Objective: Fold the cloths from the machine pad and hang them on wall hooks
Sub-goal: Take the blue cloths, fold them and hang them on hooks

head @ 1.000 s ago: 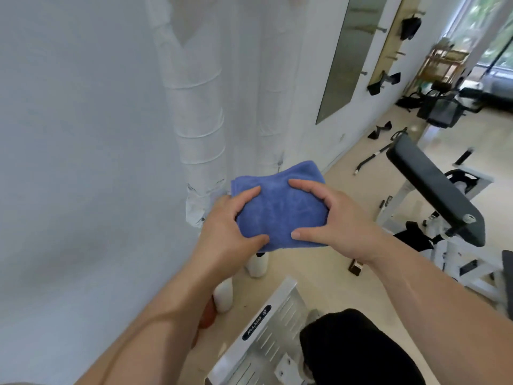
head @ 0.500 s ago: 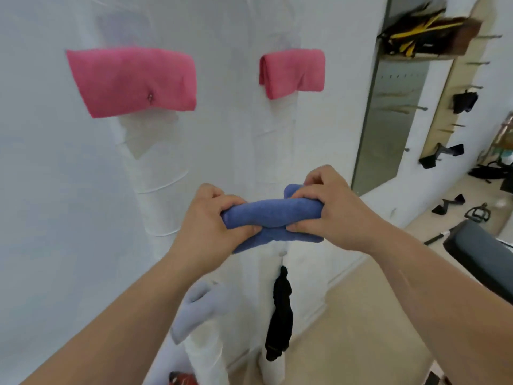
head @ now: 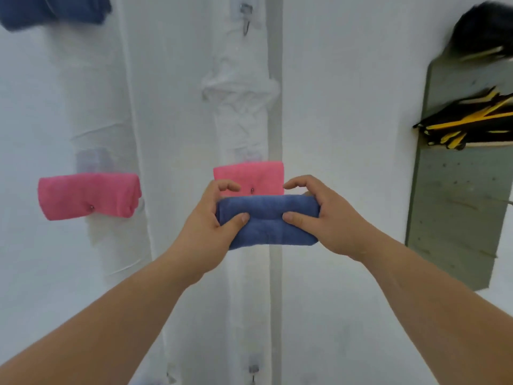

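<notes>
A folded blue cloth (head: 268, 222) is held up in front of the white wall. My left hand (head: 213, 220) grips its left end and my right hand (head: 316, 215) grips its right end, thumbs pressed on the front. Just behind it a folded pink cloth (head: 249, 177) hangs on a wall hook, partly hidden by the blue one. A second folded pink cloth (head: 88, 195) hangs on a hook to the left. A bare metal hook (head: 245, 15) sits high on the wall, and another bare hook (head: 254, 369) sits low.
A dark blue cloth (head: 52, 9) hangs at the top left corner. At the right a grey panel (head: 458, 204) carries black and yellow straps (head: 469, 120) on a shelf. White wrapped pipes (head: 241, 101) run down the wall.
The view has tilted upward along the wall, so the pink cloths now sit lower. Both hands raised the blue cloth to the right pink cloth and turned it flatter toward the wall.
</notes>
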Demonstrator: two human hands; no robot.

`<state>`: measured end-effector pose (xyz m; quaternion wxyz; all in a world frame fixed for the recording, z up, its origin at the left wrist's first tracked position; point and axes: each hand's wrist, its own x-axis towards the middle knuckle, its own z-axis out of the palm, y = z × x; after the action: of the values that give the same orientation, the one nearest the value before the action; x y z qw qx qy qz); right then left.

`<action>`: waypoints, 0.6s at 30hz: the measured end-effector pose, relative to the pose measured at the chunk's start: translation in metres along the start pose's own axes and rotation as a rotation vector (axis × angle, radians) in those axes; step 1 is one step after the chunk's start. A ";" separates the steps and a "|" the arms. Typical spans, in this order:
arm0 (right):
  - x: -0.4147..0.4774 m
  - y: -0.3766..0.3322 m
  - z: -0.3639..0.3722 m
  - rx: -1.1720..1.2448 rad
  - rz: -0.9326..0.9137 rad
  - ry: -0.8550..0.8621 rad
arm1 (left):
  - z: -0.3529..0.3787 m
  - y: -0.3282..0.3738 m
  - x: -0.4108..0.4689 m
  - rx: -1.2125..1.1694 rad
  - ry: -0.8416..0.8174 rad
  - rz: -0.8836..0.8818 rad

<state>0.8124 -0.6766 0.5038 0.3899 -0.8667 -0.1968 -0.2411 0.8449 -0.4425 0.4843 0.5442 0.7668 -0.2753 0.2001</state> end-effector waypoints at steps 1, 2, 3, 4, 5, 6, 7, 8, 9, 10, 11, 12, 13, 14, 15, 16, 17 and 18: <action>0.011 -0.002 -0.003 0.039 -0.022 -0.001 | 0.000 0.005 0.007 0.026 0.044 0.032; 0.021 -0.004 -0.006 0.067 -0.049 0.003 | -0.001 0.010 0.015 0.064 0.087 0.064; 0.031 -0.008 -0.008 0.081 -0.078 0.020 | -0.003 0.016 0.023 0.105 0.128 0.095; 0.039 -0.011 -0.011 0.096 -0.103 0.047 | -0.004 0.023 0.031 0.138 0.164 0.127; 0.047 -0.015 -0.014 0.112 -0.122 0.077 | -0.006 0.030 0.039 0.168 0.195 0.164; 0.054 -0.019 -0.019 0.125 -0.138 0.100 | -0.009 0.038 0.047 0.198 0.218 0.203; 0.061 -0.024 -0.025 0.129 -0.153 0.112 | -0.011 0.046 0.055 0.222 0.230 0.234; 0.067 -0.029 -0.032 0.138 -0.166 0.113 | -0.014 0.055 0.062 0.235 0.231 0.254; 0.073 -0.034 -0.039 0.158 -0.178 0.109 | -0.017 0.063 0.068 0.235 0.224 0.262; 0.079 -0.039 -0.046 0.187 -0.194 0.105 | -0.019 0.071 0.074 0.230 0.216 0.265; 0.085 -0.043 -0.053 0.212 -0.211 0.106 | -0.020 0.079 0.080 0.222 0.209 0.266; 0.090 -0.048 -0.059 0.232 -0.224 0.114 | -0.022 0.085 0.086 0.214 0.204 0.270; 0.097 -0.050 -0.064 0.245 -0.236 0.125 | -0.023 0.090 0.092 0.215 0.201 0.279; 0.103 -0.053 -0.067 0.245 -0.247 0.136 | -0.024 0.094 0.099 0.234 0.199 0.292; 0.111 -0.055 -0.070 0.231 -0.256 0.146 | -0.026 0.098 0.107 0.264 0.199 0.304; 0.120 -0.056 -0.073 0.215 -0.261 0.155 | -0.029 0.102 0.115 0.292 0.198 0.308; 0.130 -0.058 -0.075 0.204 -0.262 0.162 | -0.032 0.105 0.123 0.310 0.198 0.306; 0.140 -0.061 -0.077 0.196 -0.263 0.168 | -0.036 0.109 0.131 0.323 0.197 0.303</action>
<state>0.8733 -0.6768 0.6639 0.4524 -0.7683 -0.2977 -0.3411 0.8754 -0.4629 0.6546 0.4027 0.7706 -0.2971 0.3946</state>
